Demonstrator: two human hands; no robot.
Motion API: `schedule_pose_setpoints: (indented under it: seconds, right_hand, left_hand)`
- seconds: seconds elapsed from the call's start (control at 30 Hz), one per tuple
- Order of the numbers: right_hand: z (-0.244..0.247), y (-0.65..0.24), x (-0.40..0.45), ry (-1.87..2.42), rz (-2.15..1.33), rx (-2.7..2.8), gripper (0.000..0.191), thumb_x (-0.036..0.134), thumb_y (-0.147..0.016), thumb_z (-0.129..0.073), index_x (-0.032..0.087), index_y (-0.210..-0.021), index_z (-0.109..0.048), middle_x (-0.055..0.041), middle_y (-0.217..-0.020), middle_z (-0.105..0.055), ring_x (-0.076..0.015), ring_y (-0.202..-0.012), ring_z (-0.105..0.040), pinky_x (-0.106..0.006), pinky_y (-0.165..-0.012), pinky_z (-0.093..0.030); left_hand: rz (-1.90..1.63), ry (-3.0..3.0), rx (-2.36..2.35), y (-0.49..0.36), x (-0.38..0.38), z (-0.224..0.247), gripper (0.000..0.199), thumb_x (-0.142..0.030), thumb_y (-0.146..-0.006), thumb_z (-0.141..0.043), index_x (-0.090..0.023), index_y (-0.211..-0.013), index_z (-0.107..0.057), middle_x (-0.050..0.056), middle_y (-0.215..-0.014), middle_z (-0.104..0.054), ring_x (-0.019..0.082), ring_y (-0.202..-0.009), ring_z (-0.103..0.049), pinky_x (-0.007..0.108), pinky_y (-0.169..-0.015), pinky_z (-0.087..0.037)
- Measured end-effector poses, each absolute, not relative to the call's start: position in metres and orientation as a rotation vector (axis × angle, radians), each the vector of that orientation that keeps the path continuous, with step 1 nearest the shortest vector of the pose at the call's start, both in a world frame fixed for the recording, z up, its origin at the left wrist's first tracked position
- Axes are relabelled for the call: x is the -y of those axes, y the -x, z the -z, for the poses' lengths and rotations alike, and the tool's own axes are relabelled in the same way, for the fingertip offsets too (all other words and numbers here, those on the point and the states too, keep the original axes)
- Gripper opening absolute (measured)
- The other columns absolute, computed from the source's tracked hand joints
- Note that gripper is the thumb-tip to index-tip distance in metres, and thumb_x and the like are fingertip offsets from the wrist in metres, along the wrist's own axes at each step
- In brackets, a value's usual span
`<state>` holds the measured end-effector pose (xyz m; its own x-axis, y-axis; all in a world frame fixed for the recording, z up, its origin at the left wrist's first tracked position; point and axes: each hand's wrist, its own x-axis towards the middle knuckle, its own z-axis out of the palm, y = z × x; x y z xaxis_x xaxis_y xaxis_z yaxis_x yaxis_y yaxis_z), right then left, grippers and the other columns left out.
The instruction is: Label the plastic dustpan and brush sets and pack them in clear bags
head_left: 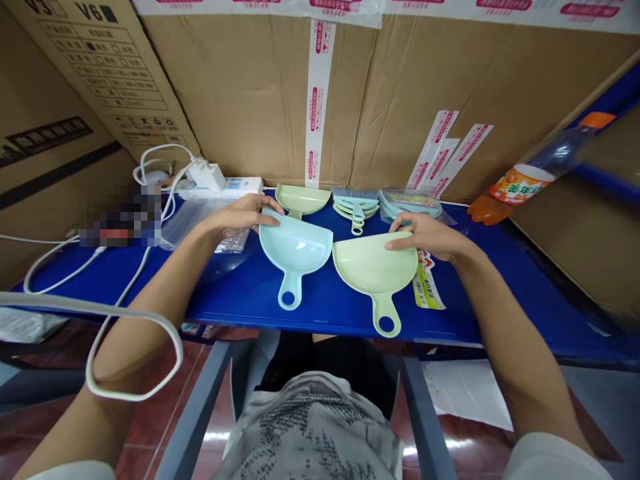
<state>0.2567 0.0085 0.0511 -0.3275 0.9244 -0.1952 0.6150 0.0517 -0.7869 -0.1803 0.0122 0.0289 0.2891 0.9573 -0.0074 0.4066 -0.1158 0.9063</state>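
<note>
Blue dustpan (pixel 295 248) and green dustpan (pixel 375 267) lie side by side before me, over the front half of the blue table (pixel 225 293), wide mouths away from the person, ringed handles toward the person. Their near corners meet in my view, but I can't tell whether they touch, nor whether either is lifted clear of the surface.

I see the left hand (pixel 243 217) pinching the blue dustpan's far left corner, thumb over the rim. The right hand (pixel 425 235) has the green dustpan's far right corner between thumb and fingers in the same way. A bright label (pixel 429 283) lies just beside that dustpan, under the right wrist.

Behind them I make out another, paler pan (pixel 303 200), then a brush (pixel 356 199) on a small stack of pans, then a wrapped pack (pixel 413 202) near the right hand's fingers. Clear plastic (pixel 187 223) lies by the left forearm, with a power strip (pixel 244 187) beyond it. On my right, a bottle (pixel 530 177) of orange drink looks tilted beside the cardboard (pixel 575 253).
</note>
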Motion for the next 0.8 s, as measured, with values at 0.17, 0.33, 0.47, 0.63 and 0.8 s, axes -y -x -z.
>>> schedule_pose_setpoints:
  seconds: [0.17,0.33,0.47,0.63,0.8]
  right_hand:
    - [-0.044,-0.260,-0.017,1.541,-0.902,2.335,0.052,0.064,-0.065,-0.088,0.024,-0.087,-0.065,-0.0075,-0.086,-0.076,-0.0275,-0.083,-0.072,-0.036,-0.068,-0.052]
    - [-0.045,-0.259,-0.018,1.566,-0.643,2.586,0.047,0.066,-0.074,-0.080,0.024,-0.089,-0.066,-0.0067,-0.089,-0.079,-0.0262,-0.079,-0.071,-0.037,-0.072,-0.047]
    - [-0.044,-0.263,-0.021,1.605,-0.530,2.619,0.044,0.065,-0.080,-0.076,0.024,-0.094,-0.069,-0.0075,-0.096,-0.081,-0.0275,-0.080,-0.073,-0.038,-0.077,-0.049]
    - [-0.037,-0.268,-0.023,1.506,-0.294,2.703,0.040,0.059,-0.087,-0.071,0.023,-0.104,-0.077,-0.0132,-0.114,-0.080,-0.0378,-0.109,-0.073,-0.046,-0.093,-0.051]
    - [-0.038,-0.253,-0.012,1.348,-0.267,2.699,0.049,0.061,-0.093,-0.068,0.022,-0.120,-0.081,-0.0163,-0.117,-0.077,-0.0394,-0.110,-0.069,-0.050,-0.099,-0.048]
  left_hand:
    - [-0.284,-1.993,-1.174,0.188,-0.006,-0.040,0.038,-0.049,-0.078,-0.089,-0.019,-0.101,-0.083,0.005,-0.085,-0.078,0.017,-0.064,-0.066,0.024,-0.054,-0.047]
    - [-0.121,-2.022,-1.244,0.187,-0.005,-0.038,0.046,-0.057,-0.080,-0.087,-0.016,-0.099,-0.083,0.003,-0.069,-0.072,0.015,-0.053,-0.062,0.024,-0.049,-0.044]
    - [-0.129,-2.080,-1.319,0.190,-0.009,-0.033,0.048,-0.057,-0.077,-0.088,-0.015,-0.099,-0.084,0.003,-0.067,-0.071,0.015,-0.048,-0.061,0.026,-0.049,-0.043]
    - [-0.202,-2.136,-1.352,0.194,-0.016,-0.026,0.045,-0.054,-0.073,-0.092,-0.016,-0.097,-0.085,0.004,-0.071,-0.073,0.014,-0.045,-0.057,0.029,-0.050,-0.044]
    - [-0.448,-2.349,-1.226,0.181,-0.009,-0.029,0.040,-0.052,-0.072,-0.094,-0.020,-0.094,-0.087,0.003,-0.077,-0.074,0.014,-0.061,-0.059,0.026,-0.060,-0.045]
